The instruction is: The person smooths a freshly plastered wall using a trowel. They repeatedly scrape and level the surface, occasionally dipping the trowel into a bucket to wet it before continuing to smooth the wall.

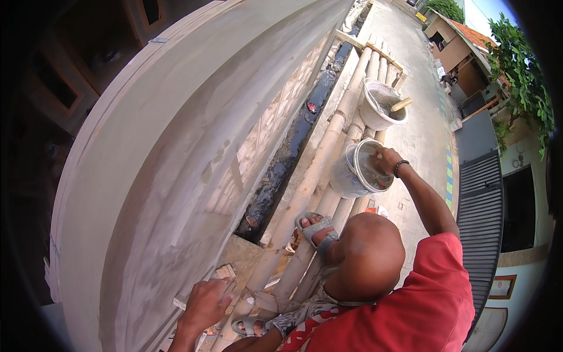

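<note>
My right hand [386, 161], with a dark beaded bracelet at the wrist, reaches into a pale plastic bucket [350, 176] of grey, watery liquid. Its fingers are curled inside the rim, and what they hold is hidden. Down at the lower left, my left hand [204, 306] is closed beside the grey plastered wall [176, 193]. A light, flat edge shows next to it, but I cannot make out the thing. Beyond the first bucket stands a white bucket [375, 120] of grey mix, with a pale handle [402, 105] leaning out of it.
Bamboo poles [311, 182] lashed side by side bear the buckets and my sandalled feet [318, 229]. My bent knee [372, 249] rises in front. A dark water-filled ditch [293, 141] with litter runs between poles and wall. At right are a paved lane [419, 141] and a slatted gate [478, 205].
</note>
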Demonstrator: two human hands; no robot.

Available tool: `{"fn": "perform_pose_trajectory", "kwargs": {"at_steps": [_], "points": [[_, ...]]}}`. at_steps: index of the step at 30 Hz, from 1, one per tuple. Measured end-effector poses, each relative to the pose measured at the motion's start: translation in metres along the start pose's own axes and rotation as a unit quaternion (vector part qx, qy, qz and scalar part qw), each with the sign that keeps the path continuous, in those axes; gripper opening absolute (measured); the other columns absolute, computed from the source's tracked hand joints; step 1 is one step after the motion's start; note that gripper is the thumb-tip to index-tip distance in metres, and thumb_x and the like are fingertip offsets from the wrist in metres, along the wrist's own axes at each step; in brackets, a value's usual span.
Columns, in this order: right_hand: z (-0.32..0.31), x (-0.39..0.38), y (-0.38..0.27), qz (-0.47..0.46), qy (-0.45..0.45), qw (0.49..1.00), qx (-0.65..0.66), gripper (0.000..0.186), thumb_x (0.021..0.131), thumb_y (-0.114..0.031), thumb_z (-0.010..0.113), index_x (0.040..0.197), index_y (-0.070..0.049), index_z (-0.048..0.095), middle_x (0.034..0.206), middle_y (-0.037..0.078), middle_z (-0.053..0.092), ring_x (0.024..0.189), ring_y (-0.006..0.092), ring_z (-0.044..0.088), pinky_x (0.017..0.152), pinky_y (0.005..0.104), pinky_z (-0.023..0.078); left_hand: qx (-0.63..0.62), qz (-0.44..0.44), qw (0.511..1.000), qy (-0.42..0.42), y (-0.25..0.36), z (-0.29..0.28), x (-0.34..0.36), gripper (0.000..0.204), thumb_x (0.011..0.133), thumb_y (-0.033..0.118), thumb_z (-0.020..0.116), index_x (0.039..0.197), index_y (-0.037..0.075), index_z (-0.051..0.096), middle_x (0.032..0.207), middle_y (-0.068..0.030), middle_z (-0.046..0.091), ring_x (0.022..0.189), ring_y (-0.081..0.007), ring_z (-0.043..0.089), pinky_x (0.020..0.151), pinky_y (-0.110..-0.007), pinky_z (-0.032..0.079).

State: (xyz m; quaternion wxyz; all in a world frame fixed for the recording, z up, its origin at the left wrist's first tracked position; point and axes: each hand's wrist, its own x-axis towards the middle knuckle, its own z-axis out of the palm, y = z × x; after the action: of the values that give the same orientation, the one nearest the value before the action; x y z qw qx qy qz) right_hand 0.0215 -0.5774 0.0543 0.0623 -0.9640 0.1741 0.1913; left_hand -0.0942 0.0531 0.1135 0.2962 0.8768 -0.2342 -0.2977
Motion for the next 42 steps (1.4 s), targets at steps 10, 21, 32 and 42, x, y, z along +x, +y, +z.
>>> {"fn": "perform_pose_trajectory", "kwargs": {"at_steps": [10,21,32,42], "points": [[-0.033,-0.004,0.032,-0.073,0.073,0.993,0.05,0.026,0.078,-0.017,0.066,0.098,-0.003,0.075,0.086,0.017,0.073,0.077,0.0255,0.071,0.075,0.0357,0.055,0.01,0.001,0.999,-0.031,0.013,0.014,0.004,0.039,0.088,0.022,0.066,0.12,0.0,0.061,0.105,-0.0231,0.065,0.1,-0.0416,0.061,0.089,-0.048,0.046],[-0.058,0.024,0.112,-0.151,0.02,0.95,0.273,0.029,0.079,-0.013,0.058,0.1,0.006,0.063,0.088,0.01,0.067,0.074,0.0178,0.063,0.068,0.0316,0.053,-0.026,-0.012,0.995,-0.1,-0.009,0.044,0.006,0.043,0.089,0.027,0.062,0.122,-0.001,0.057,0.103,-0.0239,0.065,0.1,-0.0415,0.063,0.085,-0.051,0.049],[-0.025,0.01,-0.243,-0.028,-0.577,0.642,0.504,0.039,0.098,-0.026,0.041,0.12,0.002,0.057,0.117,0.02,0.066,0.1,0.0333,0.067,0.09,0.0469,0.055,-0.187,-0.027,0.981,0.039,-0.031,0.065,-0.001,0.039,0.091,0.016,0.059,0.127,0.0,0.054,0.097,-0.0194,0.066,0.1,-0.0399,0.064,0.114,-0.053,0.024],[0.067,-0.082,-0.384,-0.28,-0.662,0.597,0.357,0.04,0.092,-0.022,0.054,0.126,-0.002,0.056,0.12,0.016,0.063,0.108,0.0325,0.062,0.096,0.046,0.048,-0.372,0.08,0.849,0.365,0.042,0.063,-0.003,0.078,0.094,0.018,0.061,0.154,0.001,0.014,0.148,-0.0219,0.027,0.14,-0.0353,0.025,0.117,-0.042,0.02]]}}
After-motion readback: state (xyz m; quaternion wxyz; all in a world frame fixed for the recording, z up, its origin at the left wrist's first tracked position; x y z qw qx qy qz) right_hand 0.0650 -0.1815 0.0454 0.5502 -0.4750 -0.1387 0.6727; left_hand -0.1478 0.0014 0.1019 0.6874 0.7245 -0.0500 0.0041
